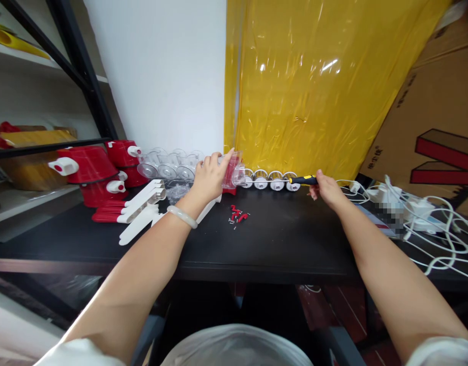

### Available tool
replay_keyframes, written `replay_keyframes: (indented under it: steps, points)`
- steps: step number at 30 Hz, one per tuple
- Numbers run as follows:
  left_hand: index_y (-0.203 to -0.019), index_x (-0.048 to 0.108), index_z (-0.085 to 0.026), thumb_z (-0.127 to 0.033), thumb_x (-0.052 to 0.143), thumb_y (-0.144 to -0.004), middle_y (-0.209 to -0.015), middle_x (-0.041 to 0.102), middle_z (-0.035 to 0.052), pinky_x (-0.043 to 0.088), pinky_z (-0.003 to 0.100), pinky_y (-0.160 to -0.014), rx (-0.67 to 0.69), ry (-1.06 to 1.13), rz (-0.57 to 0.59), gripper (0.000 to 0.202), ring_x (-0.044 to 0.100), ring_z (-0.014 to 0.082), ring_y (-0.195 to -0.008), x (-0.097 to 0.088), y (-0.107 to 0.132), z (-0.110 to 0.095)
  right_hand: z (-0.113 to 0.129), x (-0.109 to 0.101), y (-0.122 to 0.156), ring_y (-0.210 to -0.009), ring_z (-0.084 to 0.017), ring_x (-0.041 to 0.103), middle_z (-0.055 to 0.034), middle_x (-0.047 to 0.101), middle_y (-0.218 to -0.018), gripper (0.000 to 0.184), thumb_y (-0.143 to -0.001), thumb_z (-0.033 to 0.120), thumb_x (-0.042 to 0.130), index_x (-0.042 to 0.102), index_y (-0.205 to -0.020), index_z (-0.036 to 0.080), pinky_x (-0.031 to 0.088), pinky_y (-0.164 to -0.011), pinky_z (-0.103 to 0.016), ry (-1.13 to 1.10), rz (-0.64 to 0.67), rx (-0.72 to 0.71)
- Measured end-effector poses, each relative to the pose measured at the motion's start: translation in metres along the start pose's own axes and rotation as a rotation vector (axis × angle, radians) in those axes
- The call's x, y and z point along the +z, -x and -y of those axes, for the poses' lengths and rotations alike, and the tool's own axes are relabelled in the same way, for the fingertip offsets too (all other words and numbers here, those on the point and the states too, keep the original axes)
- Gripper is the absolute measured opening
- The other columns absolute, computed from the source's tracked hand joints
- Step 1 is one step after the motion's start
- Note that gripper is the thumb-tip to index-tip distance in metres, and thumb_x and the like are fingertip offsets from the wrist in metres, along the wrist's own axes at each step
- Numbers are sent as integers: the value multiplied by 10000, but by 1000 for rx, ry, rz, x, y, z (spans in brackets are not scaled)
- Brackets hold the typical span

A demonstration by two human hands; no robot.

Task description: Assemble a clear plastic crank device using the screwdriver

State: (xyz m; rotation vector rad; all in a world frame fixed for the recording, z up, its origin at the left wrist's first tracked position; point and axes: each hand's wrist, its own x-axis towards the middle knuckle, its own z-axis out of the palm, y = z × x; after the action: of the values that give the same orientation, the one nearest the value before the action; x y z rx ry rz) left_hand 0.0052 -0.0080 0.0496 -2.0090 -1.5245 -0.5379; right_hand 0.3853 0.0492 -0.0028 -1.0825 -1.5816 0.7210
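My left hand (210,177) is wrapped over a red part with a clear plastic end (232,170), gripping it near the back of the black table. My right hand (327,189) closes round the end of a screwdriver (303,180) with a yellow and black handle. Its long thin shaft points left, with the tip at or inside the clear end; I cannot tell whether it touches a screw. Several small red pieces and loose screws (239,215) lie on the table between my arms. Behind the shaft stands a row of several round cylinders (276,181) with pale ends.
Red housings (100,175) with white knobs stand at the left, beside white and red handle pieces (140,203). Clear plastic cups (169,165) are stacked behind my left hand. Tangled white cables (440,229) cover the right side, before a large cardboard box (428,112).
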Motion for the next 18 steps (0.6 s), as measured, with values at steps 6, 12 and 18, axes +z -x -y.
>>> replay_keyframes:
  steps: [6,12,18]
  points:
    - [-1556,-8,-286,-118,626,-742,-1386,383,159,372,441,-942,4,2,-13,1046,423,337,-1181,1,0,1,6,4,1,-540,-223,675,-30,708,-689,467,-789,651,458,482,-1025,249,516,-589,-370,-217,68,79]
    - [-1553,-23,-284,-134,652,-737,-1388,385,160,383,420,-929,8,-18,-6,1069,431,330,-1174,1,1,0,10,5,3,-556,-215,682,-9,699,-648,349,-766,546,543,450,-936,255,534,-622,-370,-297,66,43]
    - [-1553,20,-279,-118,660,-725,-1386,386,162,377,423,-928,14,-8,-13,1059,434,335,-1175,0,1,0,13,8,5,-454,-205,632,-15,664,-548,415,-798,640,558,475,-902,247,500,-482,-326,-221,35,-18]
